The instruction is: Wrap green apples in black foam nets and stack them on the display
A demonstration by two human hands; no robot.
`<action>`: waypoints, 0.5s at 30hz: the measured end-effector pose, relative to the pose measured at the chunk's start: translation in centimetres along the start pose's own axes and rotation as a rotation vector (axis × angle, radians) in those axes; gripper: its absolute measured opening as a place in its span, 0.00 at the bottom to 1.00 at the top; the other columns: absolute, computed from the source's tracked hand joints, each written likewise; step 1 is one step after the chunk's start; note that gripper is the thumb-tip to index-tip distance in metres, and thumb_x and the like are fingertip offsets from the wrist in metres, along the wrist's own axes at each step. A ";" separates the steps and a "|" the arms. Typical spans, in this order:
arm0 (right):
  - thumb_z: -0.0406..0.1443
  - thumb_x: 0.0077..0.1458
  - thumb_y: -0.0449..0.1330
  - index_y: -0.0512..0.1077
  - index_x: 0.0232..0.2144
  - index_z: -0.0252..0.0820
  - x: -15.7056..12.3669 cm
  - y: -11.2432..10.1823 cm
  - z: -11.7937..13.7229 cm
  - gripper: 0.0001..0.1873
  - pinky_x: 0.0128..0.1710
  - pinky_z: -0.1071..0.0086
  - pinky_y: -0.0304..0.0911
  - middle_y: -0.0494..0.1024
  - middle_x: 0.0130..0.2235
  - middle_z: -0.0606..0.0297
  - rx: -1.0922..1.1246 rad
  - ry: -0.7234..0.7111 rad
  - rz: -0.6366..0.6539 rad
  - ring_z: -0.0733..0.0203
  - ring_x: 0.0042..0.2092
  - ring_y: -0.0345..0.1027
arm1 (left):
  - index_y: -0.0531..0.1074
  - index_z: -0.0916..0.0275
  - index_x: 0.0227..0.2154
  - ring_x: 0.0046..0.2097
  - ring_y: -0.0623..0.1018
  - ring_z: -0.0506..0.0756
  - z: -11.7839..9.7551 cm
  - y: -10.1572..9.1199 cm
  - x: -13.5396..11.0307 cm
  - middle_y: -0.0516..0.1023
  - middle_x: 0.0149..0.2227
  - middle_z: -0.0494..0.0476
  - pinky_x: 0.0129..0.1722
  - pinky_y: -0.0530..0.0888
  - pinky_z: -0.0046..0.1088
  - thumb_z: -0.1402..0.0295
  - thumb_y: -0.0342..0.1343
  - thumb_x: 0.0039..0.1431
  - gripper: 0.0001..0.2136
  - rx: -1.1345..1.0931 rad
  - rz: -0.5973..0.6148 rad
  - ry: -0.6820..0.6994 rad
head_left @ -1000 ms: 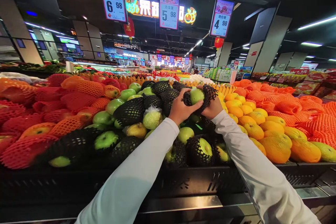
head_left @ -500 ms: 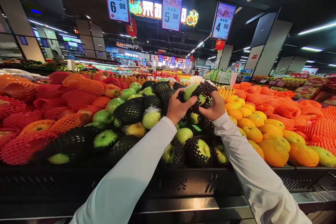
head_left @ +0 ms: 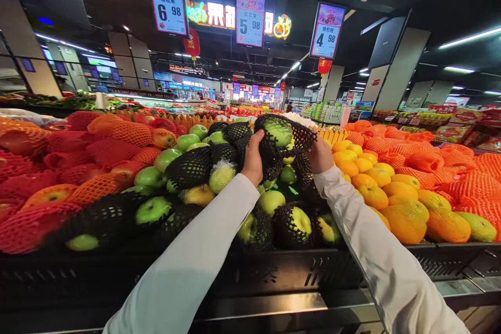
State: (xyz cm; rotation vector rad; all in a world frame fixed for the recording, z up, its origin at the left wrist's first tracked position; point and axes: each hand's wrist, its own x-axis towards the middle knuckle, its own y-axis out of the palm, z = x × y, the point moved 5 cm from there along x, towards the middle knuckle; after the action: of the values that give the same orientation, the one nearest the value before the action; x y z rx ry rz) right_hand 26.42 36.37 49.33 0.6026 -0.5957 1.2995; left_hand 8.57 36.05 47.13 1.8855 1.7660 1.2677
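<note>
A green apple [head_left: 278, 131] sits inside a black foam net sleeve [head_left: 301, 138], held up above the pile of green apples [head_left: 183, 177]. My left hand [head_left: 253, 159] grips the left side of the sleeve, fingers curled into the mesh. My right hand [head_left: 320, 155] grips the right side of the same sleeve, fingers closed. The net now covers most of the apple. Both arms wear white sleeves and reach over the black front rail [head_left: 274, 271] of the display.
Red and orange netted fruit [head_left: 78, 162] lies to the left. Oranges [head_left: 395, 198] are heaped to the right, with orange nets [head_left: 469, 177] beyond. Price boards [head_left: 250, 16] hang overhead. More store aisles stand far behind.
The apple has been lifted slightly and the black net has been pulled up over it; a second ago its green top showed bare between my hands.
</note>
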 end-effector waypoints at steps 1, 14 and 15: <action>0.58 0.49 0.63 0.76 0.38 0.46 0.0 0.5 -0.3 0.25 0.43 0.60 0.73 0.80 0.42 0.60 0.047 0.011 0.044 0.55 0.44 0.73 | 0.78 0.57 0.33 0.48 0.81 0.60 0.0 0.1 -0.1 0.84 0.36 0.52 0.48 0.78 0.35 0.51 0.66 0.43 0.18 -0.009 -0.002 -0.003; 0.56 0.41 0.71 0.72 0.28 0.46 -1.4 2.0 0.3 0.23 0.34 0.64 0.72 0.72 0.23 0.71 0.377 0.321 0.364 0.63 0.27 0.69 | 0.74 0.57 0.27 0.49 0.79 0.58 0.3 0.0 -0.1 0.81 0.33 0.49 0.48 0.77 0.33 0.57 0.65 0.44 0.11 -0.049 -0.018 -0.012; 0.57 0.43 0.69 0.73 0.31 0.46 -1.4 1.9 0.2 0.24 0.37 0.62 0.73 0.76 0.27 0.69 0.342 0.317 0.358 0.60 0.31 0.73 | 0.73 0.58 0.27 0.49 0.79 0.58 0.3 0.1 -0.2 0.81 0.33 0.49 0.48 0.77 0.33 0.56 0.65 0.44 0.12 -0.032 -0.002 -0.016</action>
State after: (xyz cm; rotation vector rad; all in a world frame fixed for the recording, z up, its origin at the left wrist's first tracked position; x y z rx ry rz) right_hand 24.28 35.56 48.63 0.5652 -0.2221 1.8146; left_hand 8.87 35.90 46.95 1.8710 1.7283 1.2687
